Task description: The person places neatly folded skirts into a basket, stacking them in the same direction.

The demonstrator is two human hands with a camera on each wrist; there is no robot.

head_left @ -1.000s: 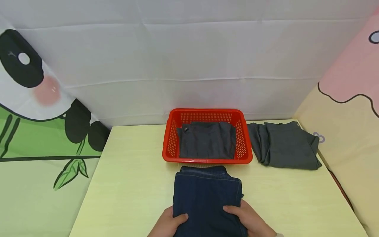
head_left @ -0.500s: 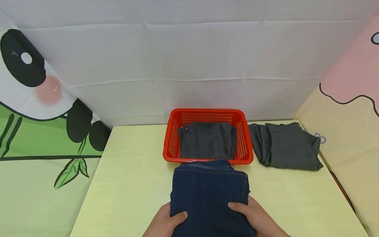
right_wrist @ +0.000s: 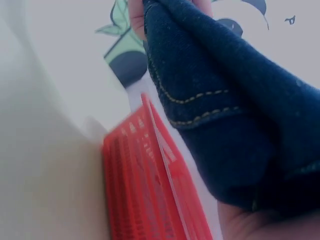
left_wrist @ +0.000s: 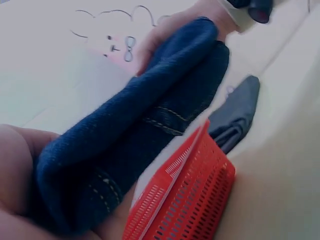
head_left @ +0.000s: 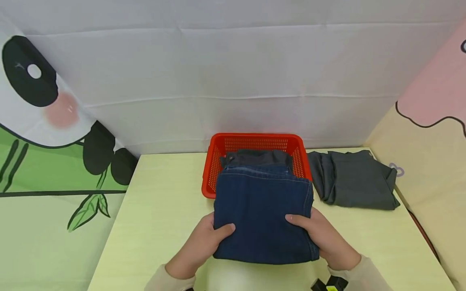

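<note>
Folded dark blue jeans (head_left: 262, 214) hang over the front part of a red plastic basket (head_left: 208, 169), held up by both hands. My left hand (head_left: 204, 242) grips their left side, thumb on top and fingers hidden underneath. On the right side my right hand (head_left: 324, 234) grips them the same way. Both wrist views show the jeans' folded edge with pale stitching above the basket rim. Inside the basket lies a folded dark grey garment (head_left: 255, 157), its front part covered by the jeans in the head view.
Another folded dark grey garment (head_left: 358, 180) lies on the pale yellow table (head_left: 160, 202), just right of the basket. A white cloth backdrop (head_left: 233, 81) rises behind the table's back edge. A cream cloth panel (head_left: 429, 182) borders the right side.
Both hands have carried the jeans forward, from in front of the basket to over its front half. The forearms and sleeves have come into view. The basket and grey garments stay put.
</note>
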